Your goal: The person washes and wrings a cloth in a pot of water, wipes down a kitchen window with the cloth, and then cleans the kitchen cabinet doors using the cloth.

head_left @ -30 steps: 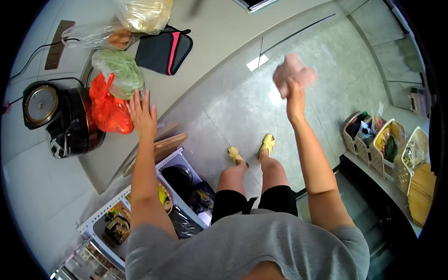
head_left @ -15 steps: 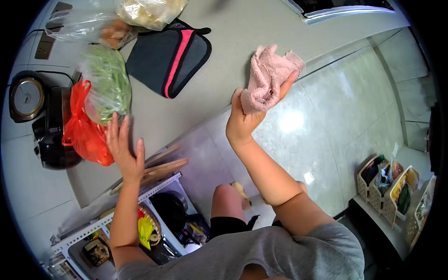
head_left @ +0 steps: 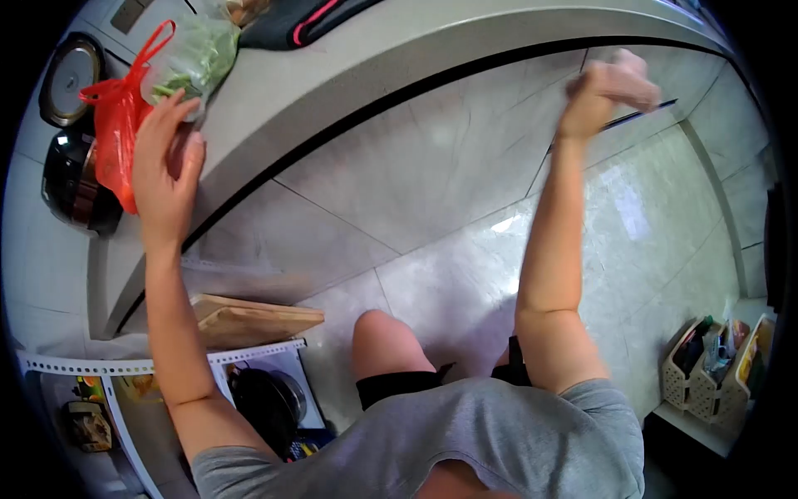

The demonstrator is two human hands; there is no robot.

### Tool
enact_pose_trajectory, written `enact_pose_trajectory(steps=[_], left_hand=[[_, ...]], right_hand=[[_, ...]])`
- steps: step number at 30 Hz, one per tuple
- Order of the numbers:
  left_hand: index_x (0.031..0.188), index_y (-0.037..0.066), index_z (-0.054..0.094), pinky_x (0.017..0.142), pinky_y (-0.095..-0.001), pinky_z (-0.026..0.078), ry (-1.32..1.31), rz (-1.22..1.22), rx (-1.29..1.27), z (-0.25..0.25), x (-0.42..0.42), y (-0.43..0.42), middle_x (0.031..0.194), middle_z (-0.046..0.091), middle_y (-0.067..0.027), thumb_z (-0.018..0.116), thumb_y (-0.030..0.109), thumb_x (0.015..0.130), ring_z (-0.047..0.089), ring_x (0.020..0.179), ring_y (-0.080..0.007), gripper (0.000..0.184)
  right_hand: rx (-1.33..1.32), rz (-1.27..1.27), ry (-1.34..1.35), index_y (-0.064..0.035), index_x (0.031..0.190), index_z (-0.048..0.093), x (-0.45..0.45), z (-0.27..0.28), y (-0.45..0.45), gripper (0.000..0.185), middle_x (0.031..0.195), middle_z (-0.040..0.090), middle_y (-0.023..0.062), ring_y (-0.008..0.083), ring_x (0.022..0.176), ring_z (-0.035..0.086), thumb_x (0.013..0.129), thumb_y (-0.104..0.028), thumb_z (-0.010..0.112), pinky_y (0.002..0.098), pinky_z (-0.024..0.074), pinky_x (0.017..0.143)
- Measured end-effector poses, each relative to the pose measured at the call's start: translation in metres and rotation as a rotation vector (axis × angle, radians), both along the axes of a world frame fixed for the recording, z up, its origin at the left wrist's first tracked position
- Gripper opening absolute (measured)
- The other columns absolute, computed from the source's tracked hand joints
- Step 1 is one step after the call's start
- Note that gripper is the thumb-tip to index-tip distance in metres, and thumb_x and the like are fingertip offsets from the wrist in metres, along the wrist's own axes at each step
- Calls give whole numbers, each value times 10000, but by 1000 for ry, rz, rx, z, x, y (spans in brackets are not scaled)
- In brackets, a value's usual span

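A pink cloth [head_left: 629, 81] is gripped in my right hand [head_left: 587, 106], held out to the far right, in front of the counter's edge. Slight motion blur softens both. On the left, my left hand [head_left: 166, 170] has its fingers stretched and apart at the counter's edge. It overlaps a red plastic bag [head_left: 116, 137] with knotted handles and lies just below a clear bag of green vegetables [head_left: 199, 54]. Whether the fingertips touch either bag I cannot tell.
A black rice cooker [head_left: 71, 179] with a round lid stands left of the bags on the grey counter [head_left: 349, 54]. A dark folded item with a pink stripe [head_left: 287, 29] lies behind. Wooden boards [head_left: 249, 320] lean above a white rack [head_left: 258, 353]. Cream baskets [head_left: 690, 366] sit at right.
My right hand has carried the cloth right, away from the countertop. My left hand has shifted up and left in view. The view has tilted down, showing more of the counter's front.
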State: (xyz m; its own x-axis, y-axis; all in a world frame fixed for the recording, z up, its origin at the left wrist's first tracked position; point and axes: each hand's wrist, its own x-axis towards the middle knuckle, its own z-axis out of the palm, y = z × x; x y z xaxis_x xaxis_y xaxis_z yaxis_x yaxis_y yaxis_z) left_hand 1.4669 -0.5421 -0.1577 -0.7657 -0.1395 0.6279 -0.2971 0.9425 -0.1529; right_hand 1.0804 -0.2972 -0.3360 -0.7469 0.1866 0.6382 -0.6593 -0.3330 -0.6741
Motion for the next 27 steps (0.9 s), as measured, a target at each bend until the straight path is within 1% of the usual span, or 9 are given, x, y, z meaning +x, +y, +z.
enact_pose_trajectory(steps=[7,8,12,16,17,21,23,25,27], left_hand=[[1179,83,665,1151,-464,265,-82,-5,98,4,4,-1,1427,510,-141,576,226,939,373,1386,-369,294],[1179,83,665,1151,-464,265,-80,-19,97,4,5,-2,1427,510,-141,576,226,939,373,1386,-369,294],[1167,77,670,1140,-460,280,-63,-29,62,-1,7,-3,1408,525,-147,581,205,929,384,1377,-371,284],[1147,70,671,1135,-456,289,-39,-26,39,0,3,-4,1385,539,-148,584,169,907,393,1369,-369,274],[1133,67,670,1132,-454,295,-32,-27,45,0,2,-4,1369,547,-149,588,152,892,402,1360,-367,268],[1119,63,671,1126,-455,302,-24,-35,42,-1,2,-3,1357,553,-149,590,138,881,407,1353,-368,262],[1104,55,672,1121,-456,307,-23,-31,34,1,1,-5,1346,558,-150,587,123,872,413,1346,-368,256],[1099,52,673,1121,-456,306,-20,-33,34,0,1,-5,1346,558,-150,588,119,869,415,1345,-369,255],[1100,46,674,1125,-452,301,-19,-30,59,1,1,-3,1345,561,-147,590,116,866,414,1350,-367,258]], right_hand=[[289,84,145,38,1456,235,272,-19,-149,971,1431,351,179,354,1393,307,684,-269,738,577,59,1189],[522,98,305,-4,1426,379,287,-37,-156,901,1411,396,155,347,1376,343,662,-297,755,576,96,1188],[476,-79,838,-208,1261,621,220,-36,-141,592,1228,571,44,278,1259,475,695,-352,721,517,198,1180],[537,-341,622,-43,1208,608,77,-36,-71,536,1163,580,130,320,1202,501,738,-283,703,467,275,1143],[459,-252,555,-56,1017,642,36,-31,-47,286,1003,581,123,305,973,536,740,-127,660,439,373,1007],[396,-542,377,7,1171,612,-25,-16,-10,378,1218,593,179,356,1136,521,841,-176,606,444,341,1057],[262,-581,221,21,1366,483,-9,-26,-40,564,1432,458,226,405,1312,419,866,-214,596,463,287,1118],[244,-598,301,-8,1521,263,66,-34,-85,737,1579,216,246,435,1472,170,863,-175,549,512,117,1191],[165,-274,327,-76,1531,285,163,-47,-120,752,1587,216,234,470,1477,130,832,-159,550,577,43,1183]])
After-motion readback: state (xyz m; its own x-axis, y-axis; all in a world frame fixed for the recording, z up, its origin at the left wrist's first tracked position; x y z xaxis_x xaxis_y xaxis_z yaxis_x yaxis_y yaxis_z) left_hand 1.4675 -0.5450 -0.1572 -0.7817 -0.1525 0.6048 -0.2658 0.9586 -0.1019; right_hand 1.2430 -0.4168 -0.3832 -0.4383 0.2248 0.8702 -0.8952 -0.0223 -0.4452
